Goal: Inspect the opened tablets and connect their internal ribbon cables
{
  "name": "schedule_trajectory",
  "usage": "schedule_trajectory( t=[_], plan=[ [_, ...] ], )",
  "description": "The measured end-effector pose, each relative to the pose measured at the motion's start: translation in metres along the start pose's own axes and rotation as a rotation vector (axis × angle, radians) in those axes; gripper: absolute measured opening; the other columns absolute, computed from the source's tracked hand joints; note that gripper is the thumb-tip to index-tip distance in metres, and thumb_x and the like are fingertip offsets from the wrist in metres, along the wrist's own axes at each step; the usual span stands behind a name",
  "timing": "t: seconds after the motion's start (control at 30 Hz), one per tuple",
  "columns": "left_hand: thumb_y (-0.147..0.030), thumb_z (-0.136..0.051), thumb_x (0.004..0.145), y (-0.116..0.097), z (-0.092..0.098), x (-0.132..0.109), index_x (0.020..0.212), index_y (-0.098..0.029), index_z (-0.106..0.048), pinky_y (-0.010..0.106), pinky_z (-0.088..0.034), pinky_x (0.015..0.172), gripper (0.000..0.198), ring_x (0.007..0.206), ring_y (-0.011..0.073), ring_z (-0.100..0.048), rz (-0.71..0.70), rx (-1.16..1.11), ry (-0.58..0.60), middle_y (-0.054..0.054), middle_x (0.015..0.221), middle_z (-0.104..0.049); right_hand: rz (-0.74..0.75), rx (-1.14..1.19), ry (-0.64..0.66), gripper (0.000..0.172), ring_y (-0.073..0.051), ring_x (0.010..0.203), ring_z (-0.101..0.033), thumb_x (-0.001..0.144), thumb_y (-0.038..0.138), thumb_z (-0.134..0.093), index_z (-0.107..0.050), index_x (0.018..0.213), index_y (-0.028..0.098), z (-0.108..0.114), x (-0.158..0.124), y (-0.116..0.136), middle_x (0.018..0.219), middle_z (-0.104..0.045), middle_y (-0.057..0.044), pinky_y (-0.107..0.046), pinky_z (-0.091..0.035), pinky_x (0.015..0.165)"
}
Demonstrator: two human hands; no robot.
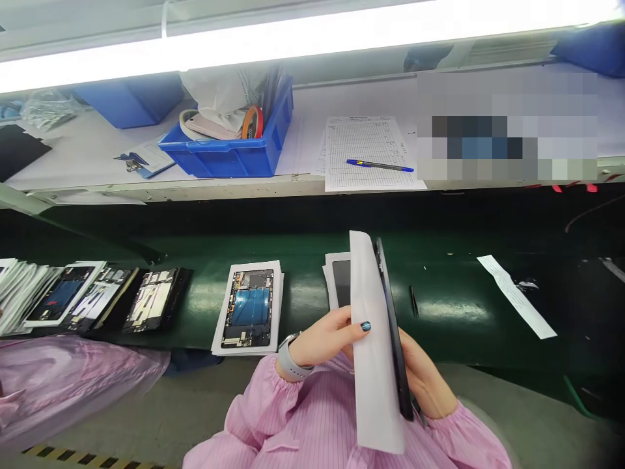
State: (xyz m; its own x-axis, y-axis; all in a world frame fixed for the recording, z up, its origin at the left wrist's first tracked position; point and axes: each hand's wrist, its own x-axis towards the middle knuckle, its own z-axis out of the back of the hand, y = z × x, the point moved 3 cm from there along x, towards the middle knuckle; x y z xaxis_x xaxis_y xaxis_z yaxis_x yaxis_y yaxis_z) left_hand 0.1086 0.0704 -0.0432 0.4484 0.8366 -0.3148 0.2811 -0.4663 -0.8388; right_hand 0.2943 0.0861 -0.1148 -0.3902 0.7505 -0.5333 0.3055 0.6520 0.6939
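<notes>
Matt paper sheet [372, 352], smooth black tablet casing [394, 339], glossy green belt [454, 286]

Tablet face [390, 326] hidden by paper sheet [371, 365]; right shelf area [508, 127] pixelated.

No words or numbers can be read clearly. The printed grid form [370, 140] on the white shelf [88, 156] has a heading and columns too tiny to make out, and the paper strip [516, 296] on the green counter [454, 280] shows only illegible small marks
</notes>
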Motion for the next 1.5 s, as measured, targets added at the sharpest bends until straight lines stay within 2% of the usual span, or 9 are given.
schedule_trajectory(
  t=[0.23,0.4,0.57,0.7,0.83,1.03,1.13,1.33,1.5],
  plan=[
    [-0.065,-0.065,0.085,-0.015,-0.006,-0.009,0.113,-0.014,-0.067,0.030,-0.049,0.081,0.058,0.092,0.0203,-0.060,-0.124,0.160,-0.022,0.009,0.103,-0.067,0.087,-0.047,0.049,0.032,-0.028,0.086,-0.073,0.085,0.045,-0.081,-0.074,0.103,0.021,0.000,0.002,-0.009,0.097,-0.075,-0.008,-0.036,-0.061,0.076],
    [-0.056,-0.072,0.083,-0.019,0.009,-0.013,0.113,-0.014,-0.069,0.032,-0.049,0.089,0.052,0.100,0.0241,-0.061,-0.186,0.207,-0.103,0.010,0.110,-0.069,0.334,-0.184,-0.053,0.041,-0.030,0.101,-0.070,0.091,0.049,-0.075,-0.066,0.122,0.024,0.015,0.001,0.006,0.112,-0.073,-0.009,-0.040,-0.060,0.083],
    [-0.034,-0.070,0.083,-0.010,0.027,-0.010,0.095,-0.016,-0.070,0.030,-0.048,0.077,0.022,0.081,0.0186,-0.059,-0.210,0.344,-0.209,0.004,0.087,-0.068,0.767,-0.435,-0.274,0.023,-0.026,0.090,-0.069,0.086,0.038,-0.082,-0.072,0.104,0.025,0.039,-0.012,0.018,0.098,-0.074,-0.005,-0.035,-0.057,0.085],
    [-0.024,-0.073,0.073,-0.004,0.038,-0.007,0.070,-0.018,-0.064,0.028,-0.043,0.065,0.012,0.067,0.0151,-0.052,-0.250,0.438,-0.239,0.000,0.071,-0.061,0.952,-0.649,-0.198,0.012,-0.030,0.091,-0.068,0.087,0.026,-0.076,-0.076,0.099,0.024,0.032,-0.025,0.025,0.097,-0.073,-0.007,-0.044,-0.056,0.087],
    [-0.027,-0.074,0.075,0.001,0.043,-0.010,0.072,-0.018,-0.070,0.029,-0.046,0.066,0.010,0.070,0.0174,-0.058,-0.259,0.465,-0.216,0.003,0.076,-0.067,1.043,-0.750,-0.118,0.012,-0.028,0.085,-0.069,0.089,0.023,-0.069,-0.075,0.100,0.025,0.017,-0.034,0.032,0.095,-0.073,-0.006,-0.041,-0.059,0.078],
    [-0.041,-0.079,0.076,-0.001,0.061,-0.014,0.098,-0.015,-0.076,0.034,-0.054,0.083,0.034,0.090,0.0248,-0.067,-0.229,0.286,-0.248,0.009,0.095,-0.075,0.959,-0.804,-0.162,0.007,-0.026,0.075,-0.071,0.088,0.024,-0.077,-0.076,0.094,0.024,-0.001,-0.042,0.029,0.086,-0.075,-0.004,-0.035,-0.061,0.072],
    [-0.047,-0.079,0.078,-0.020,0.080,-0.011,0.106,-0.013,-0.074,0.032,-0.055,0.076,0.044,0.084,0.0232,-0.069,-0.178,0.135,-0.262,0.011,0.095,-0.075,0.819,-0.797,-0.060,0.022,-0.024,0.077,-0.072,0.095,0.036,-0.072,-0.073,0.114,0.025,-0.018,-0.042,0.026,0.096,-0.074,-0.006,-0.030,-0.062,0.067],
    [-0.039,-0.081,0.072,-0.057,0.104,-0.017,0.108,-0.009,-0.073,0.026,-0.052,0.059,0.048,0.068,0.0199,-0.067,0.035,0.051,-0.097,0.012,0.089,-0.074,0.528,-0.379,0.100,0.041,-0.024,0.088,-0.071,0.095,0.056,-0.070,-0.069,0.125,0.028,-0.035,-0.049,0.038,0.102,-0.073,-0.007,-0.031,-0.061,0.078],
    [-0.033,-0.079,0.067,-0.059,0.099,-0.031,0.109,-0.010,-0.071,0.028,-0.052,0.060,0.049,0.066,0.0213,-0.066,0.121,-0.030,0.006,0.008,0.079,-0.072,0.531,-0.502,0.162,0.030,-0.021,0.082,-0.067,0.099,0.053,-0.064,-0.076,0.118,0.033,-0.040,-0.074,0.064,0.097,-0.071,-0.005,-0.025,-0.057,0.071]
  ],
)
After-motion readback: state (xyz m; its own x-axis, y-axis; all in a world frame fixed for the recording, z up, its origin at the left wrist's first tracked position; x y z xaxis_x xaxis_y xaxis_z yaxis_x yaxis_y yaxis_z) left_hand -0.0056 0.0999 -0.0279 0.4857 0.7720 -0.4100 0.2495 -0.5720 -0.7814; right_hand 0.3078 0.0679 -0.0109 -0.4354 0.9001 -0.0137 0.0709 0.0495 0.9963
